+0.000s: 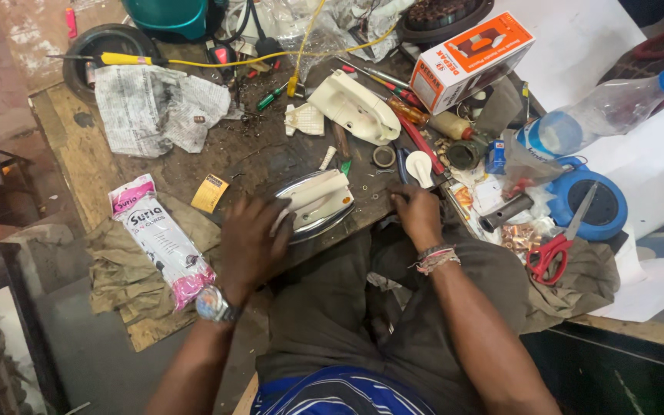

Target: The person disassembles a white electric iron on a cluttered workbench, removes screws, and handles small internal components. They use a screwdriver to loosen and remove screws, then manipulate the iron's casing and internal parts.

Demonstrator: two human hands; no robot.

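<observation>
Iron (315,201): lying at the bench's (109,165) near edge, metal soleplate under a cream body. Left hand (251,242): resting on the iron's left side, fingers spread over it, watch on the wrist. Right hand (416,215): sitting just right of the iron, fingers curled on the bench; whether it is holding anything cannot be told. Scissors (551,250), bottle (609,107), orange box (470,58): lying farther right.
</observation>
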